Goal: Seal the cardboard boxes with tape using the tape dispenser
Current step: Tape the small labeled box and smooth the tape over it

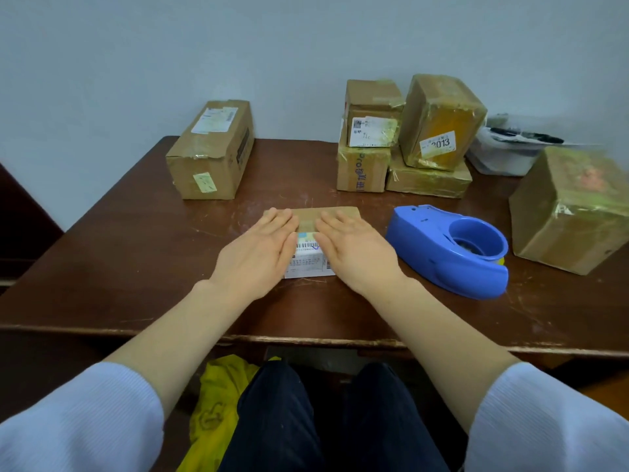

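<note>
A scratched brown table stood against a pale wall. A white bag lay near its far right corner, and a crumpled yellow cloth lay beneath it.

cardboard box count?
7. Small box under left hand and right hand; long box back left; four stacked back centre: labelled box, tilted box on top, printed box, flat box below; big box far right. More may hide behind.

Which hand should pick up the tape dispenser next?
Right, probably. The blue tape dispenser sits just beside the right hand; the left hand would have to cross over the small box both hands rest on.
</note>
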A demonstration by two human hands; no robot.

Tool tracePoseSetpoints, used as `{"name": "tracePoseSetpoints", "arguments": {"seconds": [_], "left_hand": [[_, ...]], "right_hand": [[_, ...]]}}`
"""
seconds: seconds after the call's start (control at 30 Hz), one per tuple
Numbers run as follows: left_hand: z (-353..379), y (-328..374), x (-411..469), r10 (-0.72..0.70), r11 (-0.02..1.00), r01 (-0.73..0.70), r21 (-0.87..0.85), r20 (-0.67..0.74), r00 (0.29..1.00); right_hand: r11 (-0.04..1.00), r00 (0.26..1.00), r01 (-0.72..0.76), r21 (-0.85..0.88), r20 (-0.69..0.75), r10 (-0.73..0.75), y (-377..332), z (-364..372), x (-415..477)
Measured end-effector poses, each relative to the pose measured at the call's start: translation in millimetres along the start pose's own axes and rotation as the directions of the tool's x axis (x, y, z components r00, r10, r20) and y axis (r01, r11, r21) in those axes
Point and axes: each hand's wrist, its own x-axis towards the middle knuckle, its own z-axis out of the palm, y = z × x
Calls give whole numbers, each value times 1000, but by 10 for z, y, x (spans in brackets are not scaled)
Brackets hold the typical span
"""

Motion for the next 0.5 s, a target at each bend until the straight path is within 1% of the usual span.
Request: {"name": "tracePoseSetpoints", "arguments": {"seconds": [0.07,0.13,0.17,0.2,0.27,0.3,0.33,0.37,0.4,0.43,0.5], "left_hand": [[-9,-12,-38,-25,999,25,-24,-2,1000],[-3,22,-48,-56,996,56,-74,-2,998],[-3,45,-54,-86,990,86,-115,7,996],[-14,71,-53,-129,977,129,-169,12,992],[-60,148,-16,-272,910,260,-323,10,962],[-74,184,27,-368,845,338,-414,6,930],[-64,204,88,-468,760,415,-500,21,883],[-41,208,160,-550,671,479,-565,53,834],[-4,215,220,-602,611,517,-599,72,795],[47,224,256,-635,583,523,-621,53,771],[153,243,280,-685,575,503,-645,-45,727]], "right_hand": [[998,999,-30,-46,-12,30,26,3,-48],[998,999,-49,-25,-2,49,27,18,-84],[993,995,-100,63,-12,101,25,26,-107],[961,979,-191,199,-35,202,23,12,-125],[803,903,-351,481,-52,426,66,-32,-93],[708,866,-394,586,-22,500,87,-50,-40],[614,835,-423,667,24,549,95,-65,21],[535,810,-440,721,62,584,93,-74,79],[494,793,-439,751,65,606,74,-74,115],[480,779,-423,769,38,626,49,-56,132],[480,746,-389,787,-37,665,-6,1,135]]}}
